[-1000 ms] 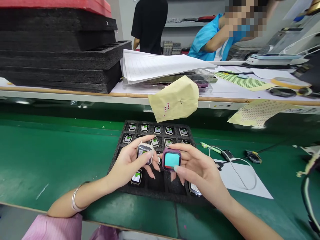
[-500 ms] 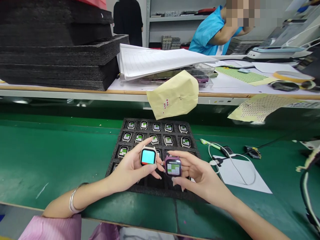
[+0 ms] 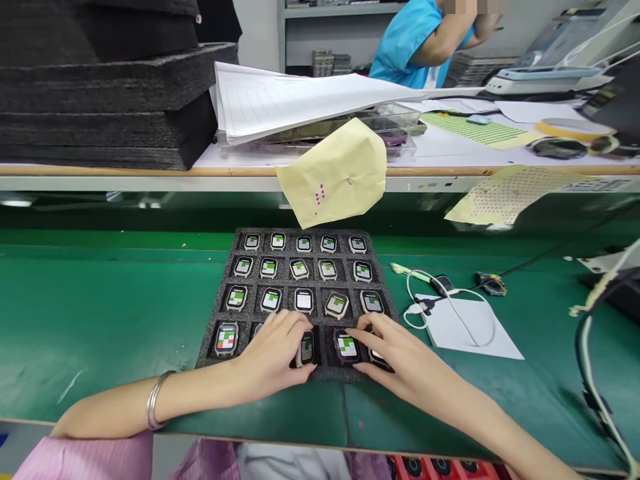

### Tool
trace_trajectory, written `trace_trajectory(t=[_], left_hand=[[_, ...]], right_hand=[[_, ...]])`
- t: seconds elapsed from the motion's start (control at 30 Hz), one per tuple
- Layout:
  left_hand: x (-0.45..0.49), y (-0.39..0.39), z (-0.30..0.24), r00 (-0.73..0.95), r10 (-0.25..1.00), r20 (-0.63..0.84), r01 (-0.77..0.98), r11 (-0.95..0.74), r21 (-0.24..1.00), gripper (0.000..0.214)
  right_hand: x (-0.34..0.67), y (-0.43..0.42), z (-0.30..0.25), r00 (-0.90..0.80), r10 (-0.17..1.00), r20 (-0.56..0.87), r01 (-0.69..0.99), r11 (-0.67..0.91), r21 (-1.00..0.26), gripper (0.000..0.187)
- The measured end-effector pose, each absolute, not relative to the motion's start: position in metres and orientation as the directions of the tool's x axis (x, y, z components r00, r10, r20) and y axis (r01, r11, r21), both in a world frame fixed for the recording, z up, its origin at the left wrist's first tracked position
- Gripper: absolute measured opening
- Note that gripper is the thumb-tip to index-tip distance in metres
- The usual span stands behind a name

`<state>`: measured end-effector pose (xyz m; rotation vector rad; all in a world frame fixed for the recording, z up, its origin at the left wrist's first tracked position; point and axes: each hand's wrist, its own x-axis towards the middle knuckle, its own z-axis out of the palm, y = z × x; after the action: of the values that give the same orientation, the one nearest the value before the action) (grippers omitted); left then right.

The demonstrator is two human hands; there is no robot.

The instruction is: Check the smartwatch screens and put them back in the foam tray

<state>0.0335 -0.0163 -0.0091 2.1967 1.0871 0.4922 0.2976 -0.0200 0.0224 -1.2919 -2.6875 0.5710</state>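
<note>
In the front row of a black foam tray point(image 3: 320, 313), my left hand point(image 3: 273, 353) grips a light-cased smartwatch point(image 3: 307, 348) by its top and bottom edges; its screen looks dim. One compartment to the right, my right hand point(image 3: 400, 357) has thumb and finger on a purple smartwatch point(image 3: 347, 345) with a lit green and white screen. Both watches sit within their compartments. Several more smartwatches with lit screens fill the rows behind, such as a tilted one point(image 3: 337, 305). At the front left corner lies a watch point(image 3: 227, 339) showing some red. My hands partly cover two other front-row watches.
Right of the tray are a white cable point(image 3: 453, 307), a white sheet point(image 3: 470, 330) and a green pen point(image 3: 405, 269). Above the green bench point(image 3: 125, 300) runs a shelf with stacked black foam point(image 3: 100, 140) and papers point(image 3: 300, 100). A yellow sheet point(image 3: 345, 173) hangs over its edge. A person in blue point(image 3: 405, 43) is beyond.
Both hands have come down into the tray's front row with the two watches, which were held up above it before. The left watch's screen has gone from bright cyan to dim. The view has tilted down.
</note>
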Motion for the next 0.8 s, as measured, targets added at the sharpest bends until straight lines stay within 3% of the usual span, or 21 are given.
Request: trace_trajectory(t=[0.13, 0.33, 0.57, 0.67, 0.8], left_hand=[[0.034, -0.010, -0.004, 0.616, 0.787, 0.036, 0.654, -0.537, 0.533, 0.046], [0.046, 0.026, 0.010, 0.581, 0.812, -0.058, 0.784, -0.539, 0.308, 0.032], [0.052, 0.060, 0.016, 0.632, 0.759, -0.159, 0.763, -0.572, 0.302, 0.015], [0.052, 0.064, 0.020, 0.638, 0.752, -0.164, 0.760, -0.579, 0.296, 0.022], [0.058, 0.068, 0.017, 0.625, 0.767, -0.145, 0.760, -0.556, 0.337, 0.028]], right_hand=[[0.327, -0.023, 0.025, -0.539, 0.835, -0.107, 0.826, 0.500, -0.262, 0.021], [0.340, -0.022, 0.018, -0.511, 0.849, -0.135, 0.837, 0.454, -0.306, 0.028], [0.318, -0.023, 0.017, -0.421, 0.900, -0.109, 0.890, 0.387, -0.243, 0.022], [0.317, -0.023, 0.023, -0.386, 0.917, -0.096, 0.885, 0.339, -0.319, 0.019], [0.320, -0.017, 0.039, -0.329, 0.943, -0.046, 0.798, 0.251, -0.548, 0.030]])
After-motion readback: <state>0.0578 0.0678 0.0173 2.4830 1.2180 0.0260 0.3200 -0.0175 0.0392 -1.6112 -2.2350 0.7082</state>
